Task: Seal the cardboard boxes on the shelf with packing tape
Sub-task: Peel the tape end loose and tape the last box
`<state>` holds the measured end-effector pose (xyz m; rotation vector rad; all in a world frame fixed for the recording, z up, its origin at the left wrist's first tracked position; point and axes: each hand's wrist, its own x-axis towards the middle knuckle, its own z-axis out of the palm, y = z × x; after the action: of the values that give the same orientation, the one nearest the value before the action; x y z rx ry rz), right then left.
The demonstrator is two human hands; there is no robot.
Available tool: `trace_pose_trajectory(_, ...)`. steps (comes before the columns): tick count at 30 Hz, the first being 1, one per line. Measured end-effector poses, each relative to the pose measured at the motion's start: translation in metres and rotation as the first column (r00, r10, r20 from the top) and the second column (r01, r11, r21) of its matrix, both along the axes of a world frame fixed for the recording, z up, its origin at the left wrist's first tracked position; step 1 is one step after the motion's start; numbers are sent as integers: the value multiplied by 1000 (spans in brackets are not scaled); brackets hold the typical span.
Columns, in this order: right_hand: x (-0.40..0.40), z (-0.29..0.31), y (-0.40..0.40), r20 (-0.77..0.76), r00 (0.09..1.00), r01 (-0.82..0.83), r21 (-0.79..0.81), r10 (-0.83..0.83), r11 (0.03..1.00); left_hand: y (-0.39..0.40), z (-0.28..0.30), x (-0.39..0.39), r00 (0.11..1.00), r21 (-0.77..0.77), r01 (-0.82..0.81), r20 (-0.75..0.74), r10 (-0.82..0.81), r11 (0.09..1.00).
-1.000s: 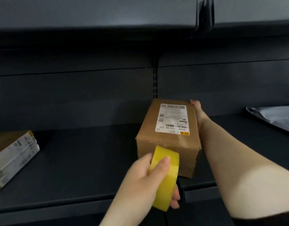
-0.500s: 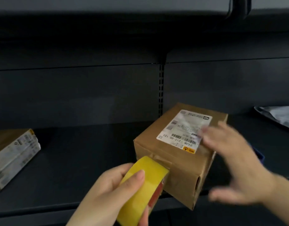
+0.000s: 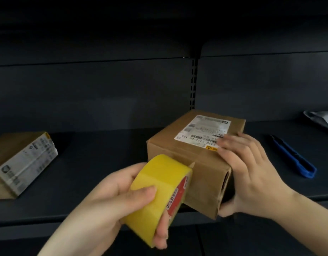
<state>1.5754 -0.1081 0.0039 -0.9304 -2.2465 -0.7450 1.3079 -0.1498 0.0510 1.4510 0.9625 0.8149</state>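
A brown cardboard box (image 3: 179, 145) with a white shipping label on top stands turned at an angle at the front edge of the dark shelf (image 3: 96, 163). My right hand (image 3: 250, 174) clasps its near right corner, fingers on top and thumb underneath. My left hand (image 3: 113, 196) grips a roll of yellow packing tape (image 3: 159, 187) with a red core, held against the box's front face. A second, flatter cardboard box (image 3: 22, 163) with a label lies at the far left of the shelf.
A blue utility knife (image 3: 292, 157) lies on the shelf to the right of the box. A grey plastic mailer bag (image 3: 320, 117) sits at the far right. Another shelf hangs above, and a slotted upright runs up the back panel.
My right hand came from behind the box to its near right corner and took hold. The box turned and slid toward the front edge. The tape roll moved up against it.
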Motion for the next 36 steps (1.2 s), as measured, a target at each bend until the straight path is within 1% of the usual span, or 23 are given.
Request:
trace_pose_trajectory(2, -4, 10, 3, -86, 996, -12, -53, 8, 998, 0, -1, -2, 999, 86, -42, -30, 44, 995)
trace_pose_trajectory(3, -5, 16, 5, -153, 988, -10, -98, -5, 995, 0, 2, 0, 996, 100, -70, -39, 74, 993)
trace_pose_trajectory(4, -7, 22, 7, -219, 975, -10, -154, -24, 988, -1, 5, 1, 997, 82, -75, -14, 77, 994)
trace_pose_trajectory(5, -9, 29, 9, -261, 964, -9, -197, -43, 980, -3, 8, 2, 996, 40, -74, 47, 72, 996)
trace_pose_trajectory(7, -14, 40, 14, -287, 955, -1, -240, -70, 971, -4, 18, 3, 985, -5, -16, 171, 16, 1000)
trace_pose_trajectory(9, -17, 48, 21, -324, 943, -9, -273, -83, 962, -5, 27, 1, 968, 37, 81, 233, -88, 996)
trace_pose_trajectory(11, -18, 53, 25, -355, 931, -25, -299, -87, 954, -4, 31, -2, 961, 105, 101, 246, -124, 989)
trace_pose_trajectory(13, -18, 55, 27, -377, 923, -46, -319, -82, 947, -3, 35, 0, 960, 125, 57, 264, -89, 990)
trace_pose_trajectory(16, -16, 58, 29, -415, 904, -62, -358, -99, 932, -1, 41, 5, 970, 157, -65, 242, 26, 985)
trace_pose_trajectory(17, -14, 60, 30, -482, 870, -95, -377, -108, 921, -1, 43, 7, 972, 170, -96, 229, 56, 981)
trace_pose_trajectory(18, -12, 65, 32, -577, 808, -151, -397, -119, 905, 0, 45, 9, 972, 169, -110, 223, 71, 979)
trace_pose_trajectory(19, -9, 71, 34, -656, 742, -205, -416, -136, 886, -1, 47, 11, 970, 155, -107, 235, 69, 982)
trace_pose_trajectory(20, -7, 75, 37, -698, 700, -247, -438, -154, 864, -2, 48, 12, 966, 142, -80, 253, 42, 987)
trace_pose_trajectory(23, -6, 80, 43, -719, 667, -300, -500, -196, 812, -3, 50, 13, 962, 166, 10, 266, -55, 986)
trace_pose_trajectory(25, -9, 75, 48, -749, 623, -328, -511, -225, 794, -3, 49, 14, 961, 160, 24, 269, -67, 987)
trace_pose_trajectory(26, -11, 71, 50, -779, 581, -355, -503, -235, 788, -3, 47, 17, 960, 157, 8, 274, -51, 988)
trace_pose_trajectory(27, -13, 69, 52, -826, 505, -408, -485, -252, 773, -3, 45, 21, 961, 139, -23, 277, -17, 990)
trace_pose_trajectory(29, -20, 65, 57, -902, 304, -531, -428, -307, 731, -3, 40, 33, 964, 74, -95, 257, 74, 993)
trace_pose_trajectory(30, -23, 63, 60, -914, 235, -557, -406, -331, 724, -4, 37, 39, 966, 58, -124, 236, 107, 991)
trace_pose_trajectory(32, -27, 63, 66, -917, 135, -579, -380, -375, 721, -5, 31, 47, 969, 63, -143, 213, 127, 988)
trace_pose_trajectory(36, -20, 71, 79, -867, -59, -636, -350, -495, 688, -9, 26, 44, 977, 126, -36, 211, 9, 991)
